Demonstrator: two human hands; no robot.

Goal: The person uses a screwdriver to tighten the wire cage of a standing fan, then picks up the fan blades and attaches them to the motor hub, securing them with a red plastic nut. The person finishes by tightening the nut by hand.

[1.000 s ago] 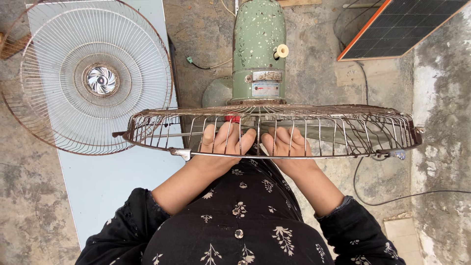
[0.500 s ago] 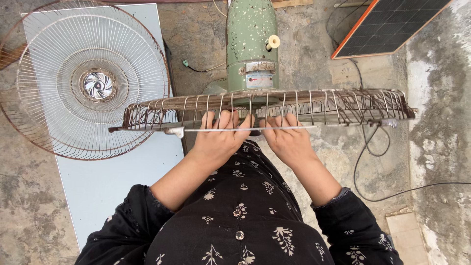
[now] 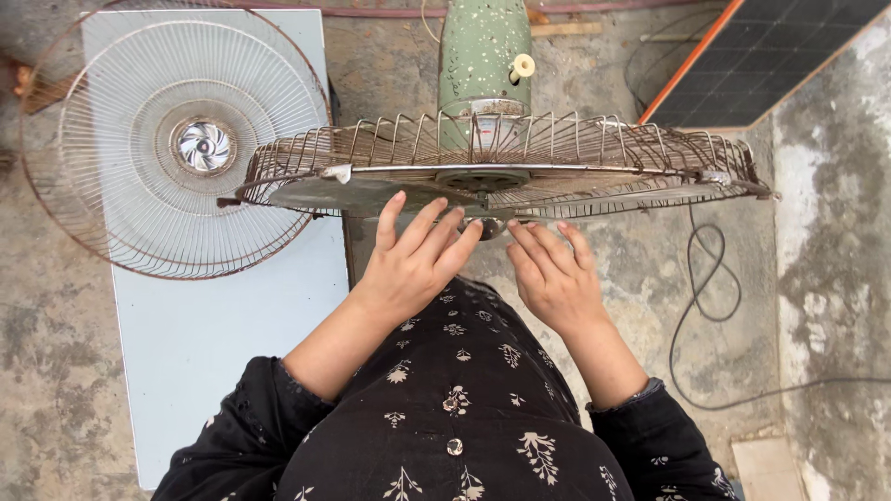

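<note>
While both hands reach forward with fingers spread and nothing clasped in either grip, the left hand (image 3: pixel 413 264) and right hand (image 3: pixel 552 274) rest their fingertips at the near underside of a rusty wire fan guard (image 3: pixel 501 167). That guard sits edge-on around a grey fan blade (image 3: pixel 371 193), mounted on a green fan motor housing (image 3: pixel 484 56). Well to the left, a second round wire grille (image 3: pixel 176 139) lies on a pale blue panel (image 3: pixel 213 353).

- One view only, worn on the person's head, looking steeply down the chest to the concrete floor (image 3: pixel 575 269).
- It sits close: the rusty round wire fan guard (image 3: pixel 501 167) spans most of the width.
- No second view shares the scene.
</note>
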